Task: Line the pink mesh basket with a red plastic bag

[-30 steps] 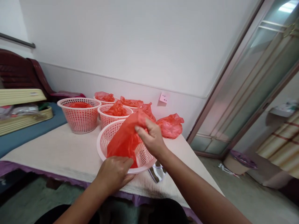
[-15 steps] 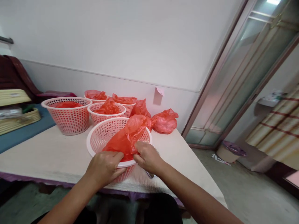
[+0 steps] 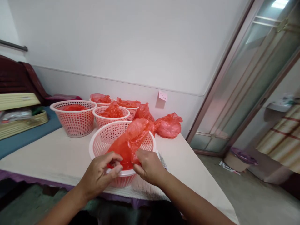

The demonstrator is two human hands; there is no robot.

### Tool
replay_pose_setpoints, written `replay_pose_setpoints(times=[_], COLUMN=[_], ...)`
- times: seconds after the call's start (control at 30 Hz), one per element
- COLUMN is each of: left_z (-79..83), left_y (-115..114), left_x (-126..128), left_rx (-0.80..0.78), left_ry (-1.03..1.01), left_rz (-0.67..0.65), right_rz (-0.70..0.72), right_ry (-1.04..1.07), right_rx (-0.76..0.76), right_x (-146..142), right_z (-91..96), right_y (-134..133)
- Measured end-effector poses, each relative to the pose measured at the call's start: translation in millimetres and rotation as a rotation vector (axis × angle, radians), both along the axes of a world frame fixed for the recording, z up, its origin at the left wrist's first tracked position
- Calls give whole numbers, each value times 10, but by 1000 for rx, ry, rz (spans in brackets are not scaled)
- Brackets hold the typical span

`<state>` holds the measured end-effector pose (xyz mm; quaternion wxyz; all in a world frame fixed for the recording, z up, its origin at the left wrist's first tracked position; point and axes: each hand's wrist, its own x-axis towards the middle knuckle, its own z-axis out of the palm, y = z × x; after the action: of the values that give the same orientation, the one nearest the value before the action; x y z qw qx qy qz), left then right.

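A pink plastic basket (image 3: 101, 136) with a pale rim and perforated wall stands at the front of the table. A thin red plastic bag (image 3: 128, 140) lies partly inside it, its upper part bunched toward the back right rim. At the near rim, my right hand (image 3: 148, 165) has its fingers closed on the bag. My left hand (image 3: 100, 172) is beside the near left rim, thumb and fingers apart, with nothing visible between them. Whether its fingertips touch the bag I cannot tell.
Behind stand several similar baskets, among them a large one (image 3: 74, 123) and a smaller one (image 3: 110, 121), with red bags inside. A bunched red bag (image 3: 169, 125) rests on the white-covered table (image 3: 187, 165). An open yellow case (image 3: 25, 123) is at left; a waste bin (image 3: 239, 160) stands on the floor.
My left hand has let go of the bag at the rim and its fingers have spread. The right hand keeps its grip. The view has shifted slightly.
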<state>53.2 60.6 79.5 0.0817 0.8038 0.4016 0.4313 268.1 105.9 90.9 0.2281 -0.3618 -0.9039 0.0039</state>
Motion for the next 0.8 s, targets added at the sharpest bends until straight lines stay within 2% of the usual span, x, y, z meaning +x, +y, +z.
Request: replay_pose_setpoints(times=[0.07,0.17,0.27,0.5,0.8], left_z=[-38,-154,-239,-230,-247], left_y=[18,80,129,168,289], left_x=[25,121,230,338,343], left_rx=[7,285,509,545,487], left_ry=[41,261,314,243,189], left_rz=[69,196,314,369,305], right_rz=[5,15,15,47,33], right_ry=[-15,-11,19,84,123], right_rx=[32,95,138,168,205], right_x=[-8,-12,1,36,3], right_z=[-34,-95,-144,-184,-153], right_y=[-4,8,31,63,103])
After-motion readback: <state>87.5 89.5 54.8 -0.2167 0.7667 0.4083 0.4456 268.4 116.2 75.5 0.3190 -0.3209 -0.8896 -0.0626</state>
